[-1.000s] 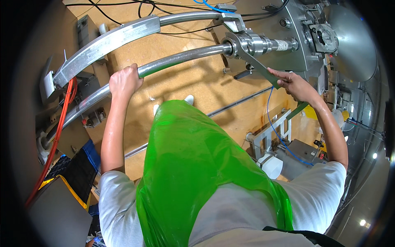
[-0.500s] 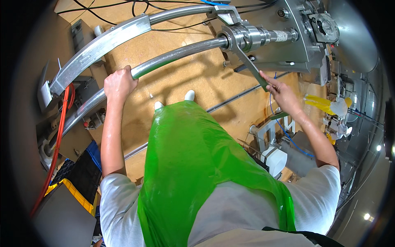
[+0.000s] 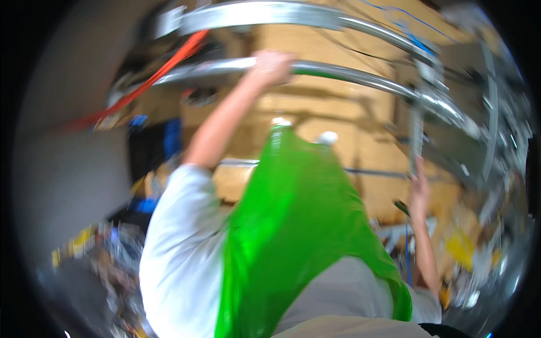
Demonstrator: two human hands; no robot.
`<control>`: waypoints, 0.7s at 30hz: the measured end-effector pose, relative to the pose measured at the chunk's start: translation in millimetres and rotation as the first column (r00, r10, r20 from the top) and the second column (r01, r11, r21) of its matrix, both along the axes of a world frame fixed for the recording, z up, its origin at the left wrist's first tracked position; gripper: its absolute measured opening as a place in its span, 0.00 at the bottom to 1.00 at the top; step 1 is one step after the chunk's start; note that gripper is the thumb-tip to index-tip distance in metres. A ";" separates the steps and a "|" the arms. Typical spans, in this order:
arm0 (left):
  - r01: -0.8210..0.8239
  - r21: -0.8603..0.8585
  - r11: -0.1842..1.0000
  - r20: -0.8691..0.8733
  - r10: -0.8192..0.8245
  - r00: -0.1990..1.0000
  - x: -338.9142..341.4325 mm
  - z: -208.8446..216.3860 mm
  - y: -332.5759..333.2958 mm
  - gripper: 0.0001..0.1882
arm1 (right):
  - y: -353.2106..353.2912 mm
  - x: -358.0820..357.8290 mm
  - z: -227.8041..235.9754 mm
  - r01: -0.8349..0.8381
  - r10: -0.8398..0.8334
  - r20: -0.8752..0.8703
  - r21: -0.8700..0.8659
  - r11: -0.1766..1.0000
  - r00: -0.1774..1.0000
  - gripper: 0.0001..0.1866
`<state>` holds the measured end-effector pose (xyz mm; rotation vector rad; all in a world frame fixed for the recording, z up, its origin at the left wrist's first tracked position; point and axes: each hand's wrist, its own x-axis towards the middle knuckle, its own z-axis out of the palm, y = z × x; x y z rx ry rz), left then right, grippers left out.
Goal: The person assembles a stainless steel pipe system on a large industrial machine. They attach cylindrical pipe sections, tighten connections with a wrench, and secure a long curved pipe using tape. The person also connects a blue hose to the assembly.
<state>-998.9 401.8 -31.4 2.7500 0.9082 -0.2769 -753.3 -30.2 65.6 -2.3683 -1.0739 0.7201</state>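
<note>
A long, curved steel pipe (image 3: 349, 76) runs across in front of me. My left hand (image 3: 272, 67) is closed round it, left of the middle. Farther right, the pipe meets a steel coupling (image 3: 442, 107), smeared by motion. From this coupling a flat metal wrench (image 3: 416, 135) comes down toward me. My right hand (image 3: 418, 194) is closed at the wrench's near end; blur hides the exact finger positions. How the wrench head sits on the coupling is too blurred to tell.
A second steel pipe with a flat metal cover (image 3: 259, 16) runs beyond the first. An orange-red hose (image 3: 163, 76) slants down at the left, beside a grey panel (image 3: 73, 191). Steel machinery (image 3: 462, 73) stands at the right. My green apron (image 3: 304, 208) hangs in front of me.
My view has swung round to the left, blurring the picture and showing more clutter at lower left. Both hands keep their holds, the left on the pipe and the right on the wrench.
</note>
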 end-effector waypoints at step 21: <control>-0.017 0.277 0.961 0.179 -0.034 0.983 -79.9 -6.2 28.8 0.22 | 18.5 -9.5 14.4 0.098 -0.094 0.041 -0.097 0.990 0.995 0.25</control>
